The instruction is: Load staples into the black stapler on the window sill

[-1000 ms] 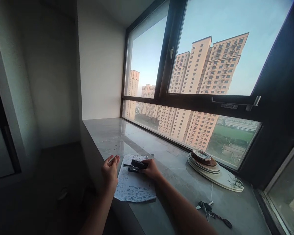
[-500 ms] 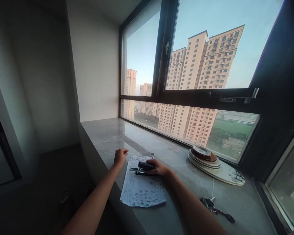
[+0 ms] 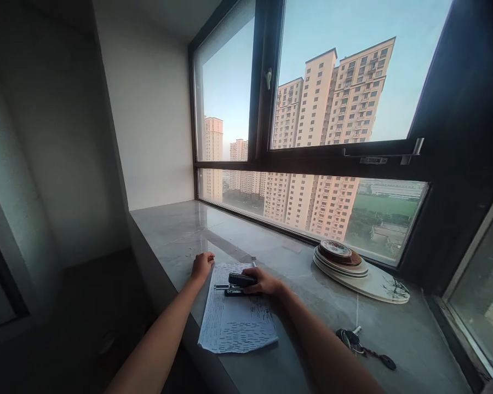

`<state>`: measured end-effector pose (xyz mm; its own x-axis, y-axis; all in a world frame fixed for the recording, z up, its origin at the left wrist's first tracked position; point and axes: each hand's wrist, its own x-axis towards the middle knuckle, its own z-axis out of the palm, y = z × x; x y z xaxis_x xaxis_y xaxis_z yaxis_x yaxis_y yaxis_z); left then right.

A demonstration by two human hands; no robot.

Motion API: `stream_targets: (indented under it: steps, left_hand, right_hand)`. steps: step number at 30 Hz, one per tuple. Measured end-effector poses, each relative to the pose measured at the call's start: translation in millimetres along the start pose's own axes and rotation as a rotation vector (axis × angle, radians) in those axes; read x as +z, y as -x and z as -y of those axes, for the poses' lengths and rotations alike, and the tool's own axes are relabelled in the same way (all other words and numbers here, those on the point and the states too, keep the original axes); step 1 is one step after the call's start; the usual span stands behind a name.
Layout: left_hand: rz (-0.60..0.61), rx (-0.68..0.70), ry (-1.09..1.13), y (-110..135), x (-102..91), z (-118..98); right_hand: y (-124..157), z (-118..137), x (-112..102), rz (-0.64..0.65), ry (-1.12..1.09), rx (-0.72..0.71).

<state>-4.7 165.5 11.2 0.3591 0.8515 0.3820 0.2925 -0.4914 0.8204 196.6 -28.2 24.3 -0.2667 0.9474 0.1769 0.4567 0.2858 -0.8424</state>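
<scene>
A black stapler (image 3: pixel 240 279) lies over a sheet of paper (image 3: pixel 238 334) covered in rows of dark handwriting. My right hand (image 3: pixel 265 282) is wrapped round the stapler's right end. From its left side a silver metal rail sticks out over the paper. My left hand (image 3: pixel 202 265) is by the paper's upper left corner, its fingers curled together. What they hold, if anything, is too small to make out. Just beyond my right hand, a slim white object with a dark end (image 3: pixel 253 261) is partly hidden.
The grey stone sill (image 3: pixel 168 230) runs along a dark-framed window. To the right stand stacked plates (image 3: pixel 337 257) on a pale oval board (image 3: pixel 388 290). A bunch of keys (image 3: pixel 351 340) with a braided cord lies nearer me. The sill's front edge drops off at the left.
The view has shifted slightly. My left hand stays curled near the paper's corner, its fingers drawn in a little more. My right hand keeps its hold on the stapler.
</scene>
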Motion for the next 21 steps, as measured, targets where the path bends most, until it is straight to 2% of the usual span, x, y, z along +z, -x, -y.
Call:
stream_targets:
  steps: [3, 7, 9, 12, 14, 17, 21]
  left_hand:
    - [0.028, 0.056, 0.054, 0.1, 3.0, -11.3]
    - [0.188, 0.139, 0.161, -4.5, 20.5, -46.2]
    - [0.308, 0.176, 0.190, -5.8, 32.9, -67.7]
    - [0.439, 0.217, 0.191, -4.1, 50.5, -94.4]
    - [0.474, 0.228, 0.177, -1.4, 59.5, -104.6]
    - [0.479, 0.236, 0.156, 2.1, 67.7, -107.5]
    - [0.472, 0.237, 0.138, 1.7, 71.0, -99.6]
  right_hand:
    - [-1.4, -4.0, 0.0, -0.108, -0.095, -0.062]
    - [-9.0, -14.3, -1.7, -0.515, -0.164, -0.117]
    - [-12.4, -18.6, -3.0, -0.628, -0.157, -0.162]
    - [-14.7, -22.0, -4.3, -0.576, -0.181, -0.245]
    - [-14.8, -23.5, -5.0, -0.564, -0.236, -0.289]
    - [-14.4, -26.4, -6.5, -0.635, -0.282, -0.307]
    - [-15.9, -28.9, -7.7, -0.652, -0.234, -0.264]
